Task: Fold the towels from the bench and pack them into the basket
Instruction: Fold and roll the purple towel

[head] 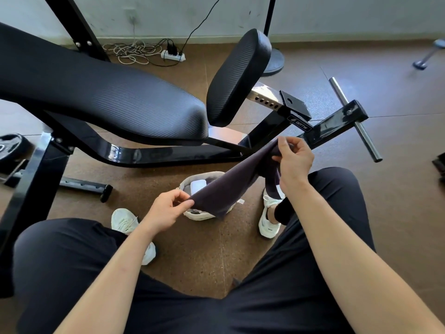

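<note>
A dark grey towel (231, 182) is stretched in the air between my hands, above the basket. My left hand (166, 210) pinches its lower left corner. My right hand (292, 160) pinches the upper right corner, and a loose end of the towel hangs below it. The small pale fabric basket (204, 216) stands on the floor between my feet, partly hidden by the towel; a white folded towel (197, 184) shows inside it. The black padded bench (108, 97) fills the upper left and nothing lies on it.
The bench's black steel frame (168, 154) and a chrome bar (354, 116) run close behind my hands. A weight plate (10, 148) lies at far left. Cables and a power strip (172, 55) lie by the wall. My white shoes (268, 218) flank the basket on the brown floor.
</note>
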Demonstrator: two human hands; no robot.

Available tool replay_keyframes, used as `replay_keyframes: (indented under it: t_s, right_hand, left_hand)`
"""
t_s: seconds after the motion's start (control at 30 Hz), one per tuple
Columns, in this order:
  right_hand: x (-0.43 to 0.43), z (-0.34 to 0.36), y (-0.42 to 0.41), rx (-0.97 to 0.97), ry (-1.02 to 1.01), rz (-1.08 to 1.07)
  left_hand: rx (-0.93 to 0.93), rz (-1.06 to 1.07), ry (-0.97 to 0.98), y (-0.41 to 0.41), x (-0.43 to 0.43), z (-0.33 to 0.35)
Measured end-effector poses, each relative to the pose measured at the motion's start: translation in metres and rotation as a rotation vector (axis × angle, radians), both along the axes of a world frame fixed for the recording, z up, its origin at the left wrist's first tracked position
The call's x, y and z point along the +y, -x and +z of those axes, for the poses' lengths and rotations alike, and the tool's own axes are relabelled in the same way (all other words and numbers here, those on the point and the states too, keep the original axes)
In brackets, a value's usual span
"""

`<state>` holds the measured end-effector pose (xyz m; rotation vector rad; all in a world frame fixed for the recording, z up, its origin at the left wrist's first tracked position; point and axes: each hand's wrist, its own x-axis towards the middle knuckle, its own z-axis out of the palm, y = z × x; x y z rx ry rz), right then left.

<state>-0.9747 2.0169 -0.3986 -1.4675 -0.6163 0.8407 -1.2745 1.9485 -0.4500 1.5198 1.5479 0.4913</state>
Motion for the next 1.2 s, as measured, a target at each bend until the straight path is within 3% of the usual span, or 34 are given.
replay_keyframes:
  t_s: [0.07, 0.2, 0.4, 0.5, 0.77, 1.2]
  right_hand:
    - [0.001, -0.002, -0.001, 0.008, 0.054, 0.056]
    - [-0.003, -0.013, 0.004, -0.067, 0.16, 0.367]
    - [-0.017, -0.016, 0.031, -0.248, 0.171, 0.65]
    - [-0.025, -0.014, 0.045, -0.233, 0.182, 0.692]
    - [-0.046, -0.015, 0.084, -0.189, 0.135, 0.779]
    - [-0.051, -0.027, 0.092, -0.516, 0.008, 0.846]
  left_hand:
    - [-0.166, 0.141, 0.007, 0.001, 0.004, 0.0]
    - [-0.533, 0.356, 0.055, 0.002, 0.005, 0.008]
    - [-0.678, 0.396, 0.116, -0.004, 0.003, 0.01]
    - [-0.745, 0.421, 0.135, -0.011, 0.0, 0.01]
    - [-0.69, 0.458, 0.123, -0.029, -0.007, 0.01]
    - [-0.667, 0.427, 0.091, -0.037, -0.011, 0.015]
